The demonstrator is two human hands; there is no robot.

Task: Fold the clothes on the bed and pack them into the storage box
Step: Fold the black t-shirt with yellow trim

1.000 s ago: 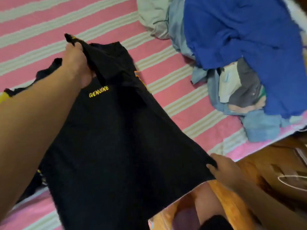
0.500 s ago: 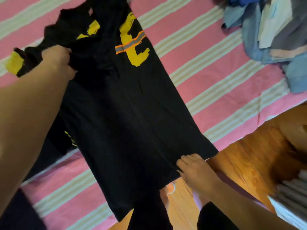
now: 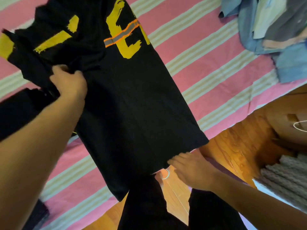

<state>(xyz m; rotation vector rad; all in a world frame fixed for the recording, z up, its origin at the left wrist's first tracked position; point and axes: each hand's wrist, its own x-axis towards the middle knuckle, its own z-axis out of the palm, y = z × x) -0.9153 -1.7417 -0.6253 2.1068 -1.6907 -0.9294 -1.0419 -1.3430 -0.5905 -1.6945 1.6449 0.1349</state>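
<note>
Bedsheet (image 3: 191, 67): pink with pale cream stripes, spread flat over the bed.
Floor (image 3: 235, 146): glossy orange-brown wood grain, beside the bed's edge at lower right.
White cord (image 3: 299, 126): thin loop lying at the right edge, partly cut off by the frame.
Grey ribbed object (image 3: 282, 178): at the far right, blurred; cannot tell what it is.

The black shirt (image 3: 126, 97) is cut off at 12 o'clock; its hem hides the right hand (image 3: 191, 170) fingertips. The clothes pile (image 3: 272, 30) is cropped at 2 o'clock.
</note>
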